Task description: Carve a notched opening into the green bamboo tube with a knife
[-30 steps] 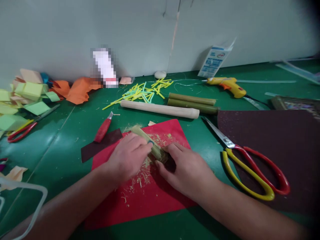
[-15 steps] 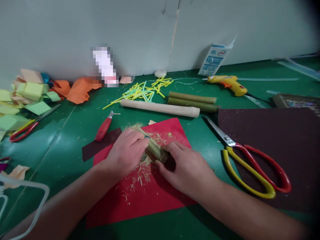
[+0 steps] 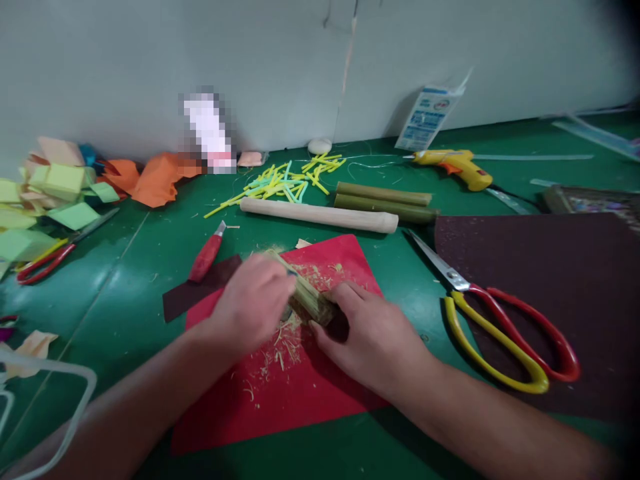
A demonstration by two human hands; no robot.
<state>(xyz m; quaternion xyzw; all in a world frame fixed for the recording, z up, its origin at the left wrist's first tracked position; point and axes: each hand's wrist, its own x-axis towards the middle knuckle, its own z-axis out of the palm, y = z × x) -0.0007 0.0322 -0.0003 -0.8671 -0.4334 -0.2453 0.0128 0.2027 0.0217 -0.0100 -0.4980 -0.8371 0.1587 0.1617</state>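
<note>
A short, fibrous green bamboo piece (image 3: pixel 305 293) is being pinned at its near end by the closed right hand (image 3: pixel 373 337), over the red paper sheet (image 3: pixel 310 393) where pale shavings (image 3: pixel 280 350) are being collected. The left hand (image 3: pixel 253 307) is being curled round it, blurred; what it holds cannot be told.

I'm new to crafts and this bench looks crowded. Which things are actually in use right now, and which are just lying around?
In use:
left hand
right hand
bamboo piece
red sheet
shavings

Lying about:
big scissors
glue gun
wooden rod
red-handled knife
coloured strips
</note>
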